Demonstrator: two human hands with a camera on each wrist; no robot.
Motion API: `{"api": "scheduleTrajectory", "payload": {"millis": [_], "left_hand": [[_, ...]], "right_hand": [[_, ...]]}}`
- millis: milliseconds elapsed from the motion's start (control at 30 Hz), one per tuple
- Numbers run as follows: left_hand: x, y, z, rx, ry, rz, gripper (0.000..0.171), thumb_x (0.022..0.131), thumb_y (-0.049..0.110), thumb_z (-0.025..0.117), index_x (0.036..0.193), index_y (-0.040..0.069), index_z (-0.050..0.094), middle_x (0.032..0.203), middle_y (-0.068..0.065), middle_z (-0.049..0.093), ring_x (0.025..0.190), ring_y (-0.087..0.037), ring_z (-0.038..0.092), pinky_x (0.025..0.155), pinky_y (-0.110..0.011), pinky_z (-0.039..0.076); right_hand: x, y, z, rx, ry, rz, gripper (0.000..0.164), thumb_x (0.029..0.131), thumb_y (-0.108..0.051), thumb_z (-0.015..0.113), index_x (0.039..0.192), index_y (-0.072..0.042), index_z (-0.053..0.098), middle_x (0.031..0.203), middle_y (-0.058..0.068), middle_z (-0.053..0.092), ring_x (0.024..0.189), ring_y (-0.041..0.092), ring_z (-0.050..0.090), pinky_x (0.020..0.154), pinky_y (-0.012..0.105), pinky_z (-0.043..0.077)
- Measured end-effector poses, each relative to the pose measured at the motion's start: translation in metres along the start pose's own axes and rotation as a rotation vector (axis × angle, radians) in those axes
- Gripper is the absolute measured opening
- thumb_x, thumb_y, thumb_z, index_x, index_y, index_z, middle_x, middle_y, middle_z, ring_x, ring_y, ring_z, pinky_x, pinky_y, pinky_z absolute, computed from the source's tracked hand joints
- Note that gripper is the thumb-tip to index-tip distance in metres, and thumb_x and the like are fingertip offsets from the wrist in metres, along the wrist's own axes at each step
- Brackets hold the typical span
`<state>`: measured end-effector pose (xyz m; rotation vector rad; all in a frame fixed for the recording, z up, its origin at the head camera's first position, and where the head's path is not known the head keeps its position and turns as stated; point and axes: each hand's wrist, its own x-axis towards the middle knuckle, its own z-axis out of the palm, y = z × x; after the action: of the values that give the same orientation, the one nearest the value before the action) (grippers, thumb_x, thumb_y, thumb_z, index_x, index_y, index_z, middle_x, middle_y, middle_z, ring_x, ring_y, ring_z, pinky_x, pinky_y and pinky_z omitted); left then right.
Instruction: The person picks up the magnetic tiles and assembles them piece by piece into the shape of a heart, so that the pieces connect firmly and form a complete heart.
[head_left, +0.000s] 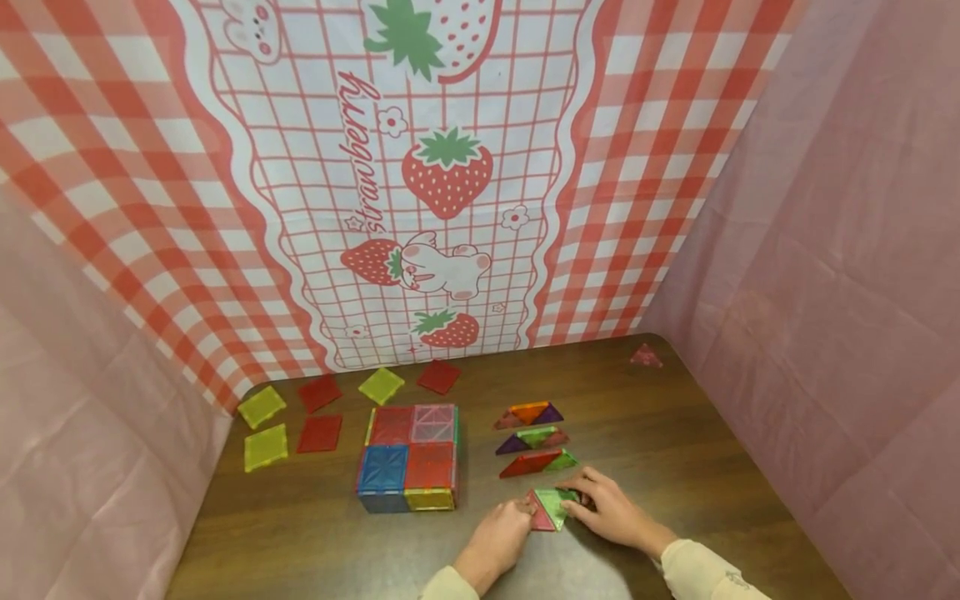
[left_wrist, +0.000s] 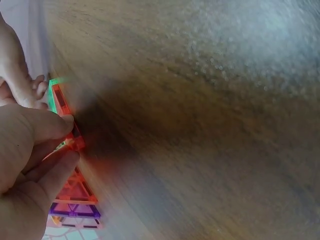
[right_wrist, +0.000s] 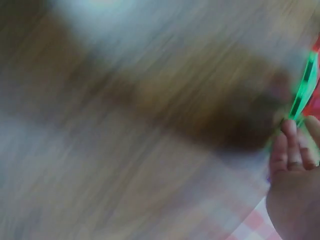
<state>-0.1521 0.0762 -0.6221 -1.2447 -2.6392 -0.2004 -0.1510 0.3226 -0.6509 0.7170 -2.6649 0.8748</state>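
My left hand pinches a red triangular magnetic tile between thumb and finger at its left corner. From the other side, my right hand holds a green triangular magnetic tile by its right corner. The two tiles meet along a slanting edge, just over the near part of the table. In the left wrist view the thumb and finger press on the red tile's frame. The right wrist view is blurred; fingertips touch the end of the green tile.
Three rows of joined triangular tiles stand just beyond my hands. Left of them is a box of coloured square tiles. Several loose yellow and red squares lie farther left. A pink triangle lies at the far right corner.
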Motion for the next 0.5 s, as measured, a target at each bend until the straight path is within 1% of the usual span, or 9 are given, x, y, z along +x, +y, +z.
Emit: {"api": "scheduleTrajectory", "payload": {"millis": [67,100,167,233,267,333,367,433,500], "left_hand": [[0.000,-0.001,0.000,-0.002,0.022,0.002,0.017,0.077,0.003,0.078,0.084,0.018,0.075,0.091,0.008,0.074,0.083,-0.006,0.070,0.070,-0.019,0.056],[0.001,-0.001,0.000,0.000,0.030,0.004,0.017,0.077,0.003,0.078,0.081,0.018,0.073,0.088,0.008,0.072,0.081,-0.006,0.069,0.068,-0.019,0.056],[0.001,-0.001,0.000,0.016,0.051,0.012,0.017,0.076,0.003,0.078,0.077,0.018,0.071,0.082,0.008,0.069,0.076,-0.007,0.067,0.064,-0.020,0.054],[0.000,-0.002,0.000,0.043,0.066,0.021,0.016,0.075,0.005,0.079,0.077,0.019,0.070,0.083,0.010,0.066,0.077,-0.008,0.065,0.063,-0.020,0.053],[0.000,-0.002,0.001,0.053,0.076,0.026,0.015,0.075,0.006,0.079,0.080,0.019,0.072,0.087,0.009,0.067,0.079,-0.008,0.065,0.065,-0.020,0.053],[-0.001,-0.001,0.003,0.075,0.092,0.036,0.018,0.075,0.009,0.079,0.089,0.020,0.075,0.098,0.009,0.068,0.086,-0.009,0.065,0.069,-0.020,0.054],[-0.002,0.000,0.004,0.078,0.102,0.041,0.021,0.075,0.010,0.078,0.093,0.021,0.076,0.103,0.009,0.068,0.090,-0.009,0.064,0.071,-0.020,0.055],[-0.003,0.002,0.007,0.071,0.116,0.045,0.027,0.075,0.012,0.078,0.100,0.021,0.076,0.111,0.010,0.068,0.095,-0.009,0.063,0.070,-0.019,0.055],[-0.004,0.005,0.008,0.060,0.128,0.049,0.028,0.074,0.012,0.078,0.100,0.021,0.076,0.111,0.009,0.067,0.094,-0.009,0.062,0.067,-0.019,0.054]], "right_hand": [[0.001,0.010,-0.007,-0.051,0.091,-0.036,0.015,0.088,-0.018,0.079,0.103,-0.017,0.076,0.085,-0.012,0.057,0.069,-0.008,0.046,0.057,0.013,0.040],[0.003,0.017,-0.011,-0.090,0.139,-0.049,0.012,0.086,-0.015,0.080,0.097,-0.019,0.075,0.083,-0.015,0.057,0.068,-0.008,0.046,0.056,0.012,0.040],[0.007,0.033,-0.021,-0.185,0.228,-0.058,0.014,0.082,-0.012,0.080,0.089,-0.022,0.073,0.078,-0.018,0.056,0.065,-0.008,0.047,0.054,0.014,0.040],[0.013,0.051,-0.033,-0.275,0.283,-0.025,0.014,0.080,-0.012,0.079,0.084,-0.022,0.071,0.075,-0.017,0.056,0.062,-0.005,0.048,0.053,0.018,0.041],[0.017,0.061,-0.040,-0.309,0.294,0.008,0.012,0.081,-0.012,0.078,0.084,-0.021,0.070,0.074,-0.016,0.056,0.062,-0.003,0.049,0.053,0.021,0.042],[0.025,0.079,-0.055,-0.358,0.290,0.104,0.006,0.084,-0.014,0.075,0.085,-0.018,0.071,0.075,-0.010,0.059,0.063,0.005,0.054,0.054,0.029,0.046],[0.030,0.088,-0.064,-0.365,0.270,0.165,0.002,0.086,-0.015,0.073,0.088,-0.015,0.071,0.078,-0.006,0.061,0.065,0.010,0.058,0.055,0.034,0.049],[0.039,0.104,-0.080,-0.356,0.198,0.299,0.012,0.091,-0.017,0.069,0.099,-0.009,0.072,0.088,0.005,0.066,0.075,0.024,0.065,0.063,0.045,0.053],[0.047,0.118,-0.096,-0.334,0.079,0.436,0.029,0.094,-0.020,0.064,0.117,-0.002,0.068,0.108,0.018,0.066,0.094,0.039,0.067,0.076,0.056,0.054]]}}
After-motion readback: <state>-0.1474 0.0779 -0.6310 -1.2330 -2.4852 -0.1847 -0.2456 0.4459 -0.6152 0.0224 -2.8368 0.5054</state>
